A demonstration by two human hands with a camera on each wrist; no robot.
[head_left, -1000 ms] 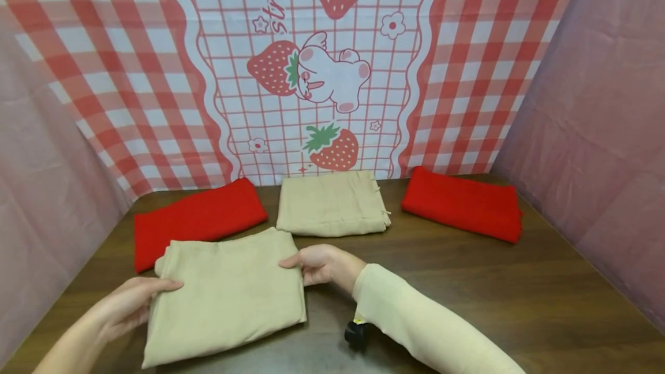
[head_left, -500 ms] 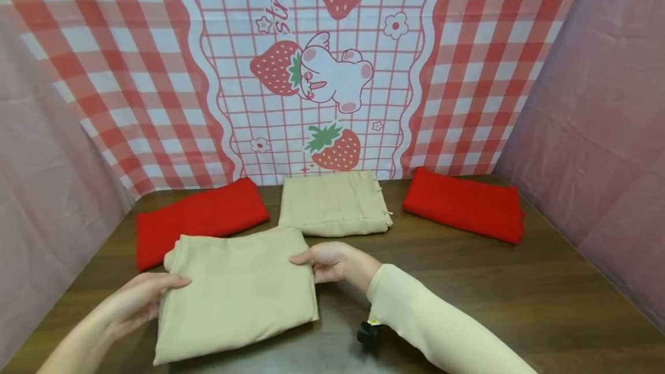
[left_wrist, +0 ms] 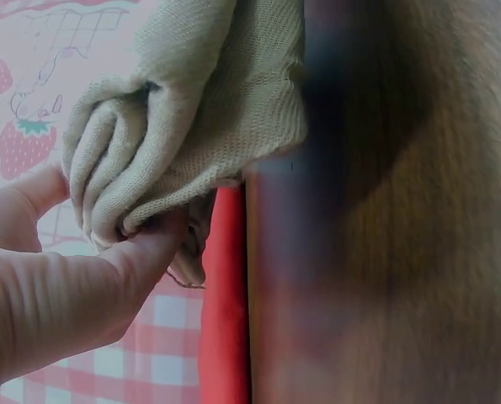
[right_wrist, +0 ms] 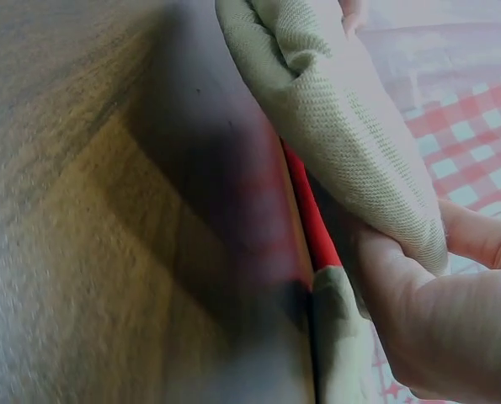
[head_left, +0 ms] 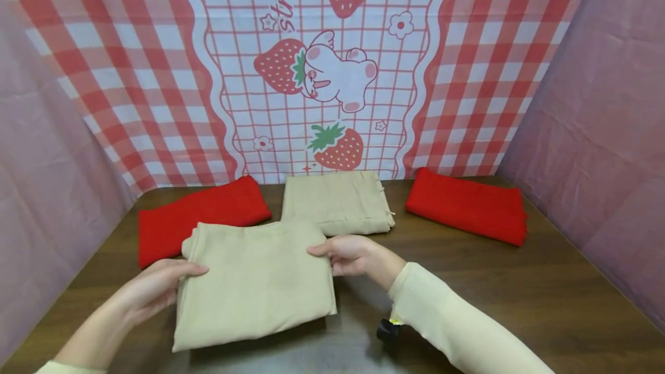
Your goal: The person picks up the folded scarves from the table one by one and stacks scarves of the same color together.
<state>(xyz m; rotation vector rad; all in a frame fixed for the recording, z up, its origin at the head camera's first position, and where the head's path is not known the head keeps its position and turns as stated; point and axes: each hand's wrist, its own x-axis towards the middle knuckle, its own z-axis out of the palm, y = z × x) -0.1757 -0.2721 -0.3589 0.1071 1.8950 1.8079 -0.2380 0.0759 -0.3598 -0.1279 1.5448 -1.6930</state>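
Note:
A folded beige cloth (head_left: 254, 281) is held between both hands, lifted above the table with its near edge hanging down. My left hand (head_left: 156, 287) pinches its left side, thumb on top and fingers underneath. At the opposite side my right hand (head_left: 358, 255) grips the edge the same way. In the left wrist view several stacked folds of the cloth (left_wrist: 141, 143) show between thumb and fingers. The right wrist view has the thick edge of the cloth (right_wrist: 351, 143) in the right hand (right_wrist: 452, 311), raised off the wood.
Along the back of the brown wooden table (head_left: 493, 305) lie a red folded cloth (head_left: 208, 206) at left, a second beige folded cloth (head_left: 337, 201) in the middle, and another red folded cloth (head_left: 467, 206) at right. Behind them hangs a checked strawberry curtain (head_left: 332, 74).
Both hands have carried the beige cloth to the right and slightly away from me, with the same grip on its sides. The cloths at the back stay in place.

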